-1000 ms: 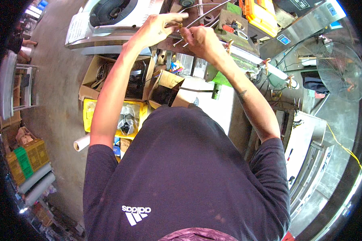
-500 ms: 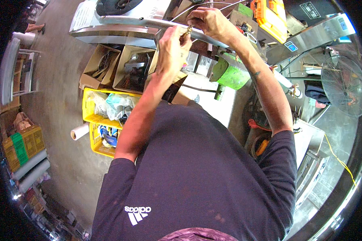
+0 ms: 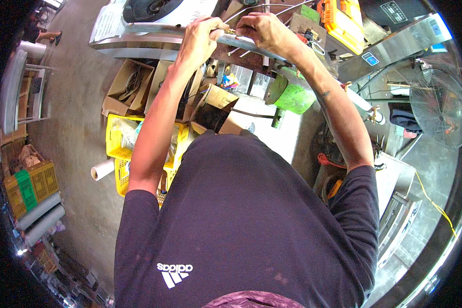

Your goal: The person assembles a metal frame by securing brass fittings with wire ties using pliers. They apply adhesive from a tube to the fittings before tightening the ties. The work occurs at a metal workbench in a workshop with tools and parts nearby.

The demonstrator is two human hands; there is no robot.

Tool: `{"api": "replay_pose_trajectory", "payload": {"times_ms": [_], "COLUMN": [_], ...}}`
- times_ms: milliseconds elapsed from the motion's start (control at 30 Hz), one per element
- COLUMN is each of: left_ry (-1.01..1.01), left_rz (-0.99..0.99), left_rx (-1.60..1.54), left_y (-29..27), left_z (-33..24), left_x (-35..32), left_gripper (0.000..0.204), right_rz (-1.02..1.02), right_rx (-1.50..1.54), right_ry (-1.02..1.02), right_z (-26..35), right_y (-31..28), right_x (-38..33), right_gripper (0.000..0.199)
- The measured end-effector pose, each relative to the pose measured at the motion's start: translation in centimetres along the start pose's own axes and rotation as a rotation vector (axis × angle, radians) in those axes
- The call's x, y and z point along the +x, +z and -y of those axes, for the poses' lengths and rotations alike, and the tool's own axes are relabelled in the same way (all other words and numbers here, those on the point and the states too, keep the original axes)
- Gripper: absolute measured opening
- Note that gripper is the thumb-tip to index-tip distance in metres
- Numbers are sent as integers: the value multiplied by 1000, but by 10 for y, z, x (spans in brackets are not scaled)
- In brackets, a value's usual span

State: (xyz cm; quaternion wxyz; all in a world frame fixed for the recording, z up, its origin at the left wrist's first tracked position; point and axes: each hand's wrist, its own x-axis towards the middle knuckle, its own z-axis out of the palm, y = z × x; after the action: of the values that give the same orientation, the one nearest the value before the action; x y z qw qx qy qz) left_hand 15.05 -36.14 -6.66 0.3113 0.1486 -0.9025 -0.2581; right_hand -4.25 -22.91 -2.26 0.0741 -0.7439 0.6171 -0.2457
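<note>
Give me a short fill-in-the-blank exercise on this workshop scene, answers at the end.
1. The left hand and the right hand face each other, with a small brass-coloured fitting showing ____ them.
2. The wire-caged fan is on the person's ____ side.
3. The white roll is on the person's ____ side.
4. The band across the yellow crate at the far left is ____ in colour.

Missing words: between; right; left; green.

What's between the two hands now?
In the head view, a small brass-coloured fitting and part of the metal pipe show between the left hand and right hand.
</note>
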Motion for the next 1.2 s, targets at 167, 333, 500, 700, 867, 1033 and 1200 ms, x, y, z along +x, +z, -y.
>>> {"api": "replay_pose_trajectory", "payload": {"times_ms": [167,333,500,700,867,1033,1200], "left_ry": [18,16,-24,-50,-254,-168,-101], "left_rz": [141,301,415,240,-5,-2,126], "left_rx": [-33,-160,-316,-482,-389,-299,-145], "left_y": [4,12,28,15,5,-3,-6], "left_z": [19,29,35,19,11,-34,-35], "left_x": [27,49,68,62,19,10,15], "left_gripper": [22,34,50,47,29,32,18], "right_rz": [11,-4,-9,-39,21,21,66], "right_rx": [26,37,31,-42,68,-38,-92], "right_ry": [23,4,-41,-97,-77,-51,-55], "right_z": [2,-3,-3,-6,-7,-28,-23], "right_y": [2,8,10,9,-8,-10,-9], "right_x": [0,1,6,7,8,9,-4], "right_gripper": [14,22,21,24,31,42,38]}}
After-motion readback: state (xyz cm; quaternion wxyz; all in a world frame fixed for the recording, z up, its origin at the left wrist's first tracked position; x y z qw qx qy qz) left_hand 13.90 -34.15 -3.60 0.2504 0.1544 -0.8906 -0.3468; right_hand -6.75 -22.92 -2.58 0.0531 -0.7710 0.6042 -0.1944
